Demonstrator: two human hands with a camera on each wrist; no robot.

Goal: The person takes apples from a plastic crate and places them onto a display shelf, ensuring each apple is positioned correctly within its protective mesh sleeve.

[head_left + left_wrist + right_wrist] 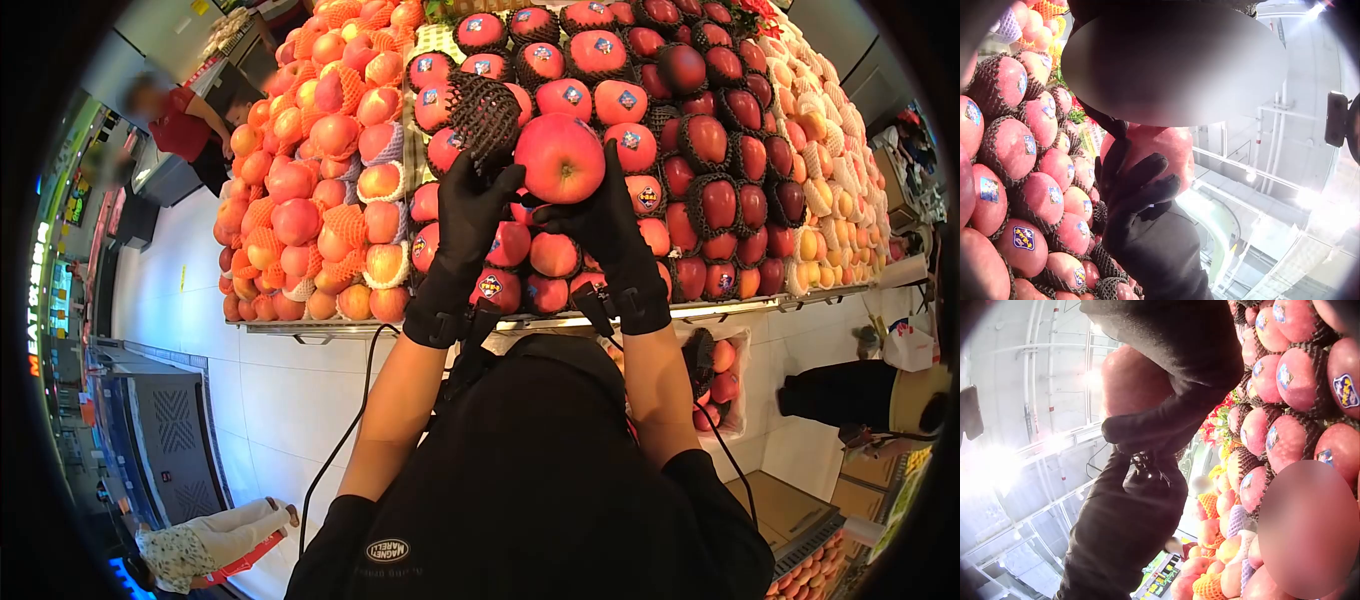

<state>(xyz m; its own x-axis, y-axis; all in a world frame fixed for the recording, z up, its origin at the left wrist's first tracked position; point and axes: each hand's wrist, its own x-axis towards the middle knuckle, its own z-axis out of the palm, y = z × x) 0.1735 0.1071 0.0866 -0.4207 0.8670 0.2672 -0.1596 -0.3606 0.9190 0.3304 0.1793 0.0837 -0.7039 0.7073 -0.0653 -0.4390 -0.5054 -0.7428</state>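
A large red apple [562, 160], its stem hollow facing up, is held in front of the display. My right hand [602, 225], in a black glove, grips it from below and the right side. My gloved left hand [466, 215] pinches a black foam fruit net [484, 115], which stands out above its fingers, while its thumb points to the apple's left side. From the left wrist, dark fingers show curled against the apple [1163, 150]. In the right wrist view, one long finger crosses under the apple [1135, 384].
Apples with blue stickers [540, 60] sit in black nets on the stand. Netted orange-pink fruit [330, 135] is piled left, paler fruit [815, 130] right. A metal edge [330, 326] runs along the front. Below it stands a box of apples [725, 385]. Several people are around.
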